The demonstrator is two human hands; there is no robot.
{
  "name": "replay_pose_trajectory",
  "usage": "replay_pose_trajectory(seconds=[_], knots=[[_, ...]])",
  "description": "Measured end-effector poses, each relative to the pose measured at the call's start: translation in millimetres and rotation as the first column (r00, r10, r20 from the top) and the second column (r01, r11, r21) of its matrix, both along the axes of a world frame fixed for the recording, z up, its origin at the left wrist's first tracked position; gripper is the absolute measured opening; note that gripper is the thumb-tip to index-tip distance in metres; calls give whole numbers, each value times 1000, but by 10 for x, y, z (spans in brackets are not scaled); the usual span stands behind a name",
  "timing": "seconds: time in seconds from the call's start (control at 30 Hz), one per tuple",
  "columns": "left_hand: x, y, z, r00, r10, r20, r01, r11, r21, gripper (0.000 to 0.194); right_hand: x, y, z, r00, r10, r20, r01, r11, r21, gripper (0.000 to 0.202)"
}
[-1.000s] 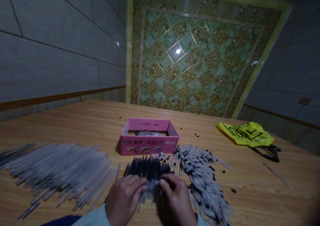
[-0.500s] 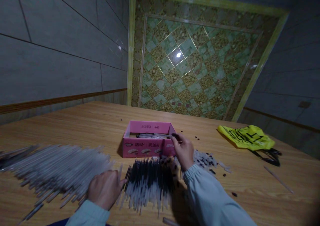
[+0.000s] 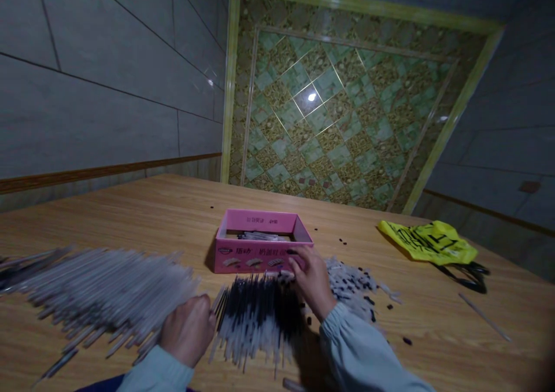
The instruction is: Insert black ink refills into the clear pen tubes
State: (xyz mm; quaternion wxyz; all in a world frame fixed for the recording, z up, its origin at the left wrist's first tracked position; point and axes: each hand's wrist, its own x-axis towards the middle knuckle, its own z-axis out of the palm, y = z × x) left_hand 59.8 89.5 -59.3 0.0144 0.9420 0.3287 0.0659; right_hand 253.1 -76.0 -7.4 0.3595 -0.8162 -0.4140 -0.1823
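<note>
So we've got a wood-look table (image 3: 143,218) with an open pink box (image 3: 224,259) sitting in the middle, and a small bunch of pale sticks (image 3: 260,236) lying inside it. Our right hand (image 3: 313,279) is right at the box's front right corner, over the near edge of a heap of little white and black pieces (image 3: 351,282); its grip looks loose, thumb and forefinger apart with nothing we can see between them. Our left hand (image 3: 188,329) is down low with the fingers curled, between a big spread of clear tubes (image 3: 108,291) on our left and a row of thin black-and-white sticks (image 3: 255,311) just in front of the box. Honestly can't tell if that left grip has anything in it, the fingertips are too blurry. Over to our right there's a crumpled yellow bag (image 3: 427,241) with black lettering, a black strap (image 3: 468,276) beside it, and one lone tube (image 3: 484,317) lying nearer us.
</note>
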Motion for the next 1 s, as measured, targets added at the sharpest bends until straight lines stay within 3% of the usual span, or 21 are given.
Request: replay_pose_trajectory(seconds=[0.1,0.2,0.27,0.5,0.63,0.83,0.9,1.0], knots=[[-5,-23,23,1000,-17,4,17,1000,-16,24,-251,-220,-145,985,155,-73,-165,975,-151,14],[2,-42,18,1000,-25,10,25,999,-26,22,-465,-389,-291,913,389,-126,-407,835,-370,16],[7,-41,-3,1000,-28,3,28,999,-27,20,-570,-446,-353,899,426,-97,-421,785,-454,12],[9,33,-118,999,-51,10,52,998,-48,17,-705,-450,-380,891,449,-69,-409,726,-553,7],[19,58,-118,1000,-19,15,20,998,-54,14,-711,-447,-444,886,457,-81,-419,712,-563,2],[45,80,-22,998,30,57,-28,999,-42,16,-737,-474,-549,861,505,64,-383,726,-571,12],[49,77,6,991,27,129,-24,999,-28,15,-757,-500,-545,842,523,130,-376,744,-552,8],[41,65,18,937,-89,337,90,996,13,16,-786,-539,-541,847,496,190,-377,814,-442,7]])
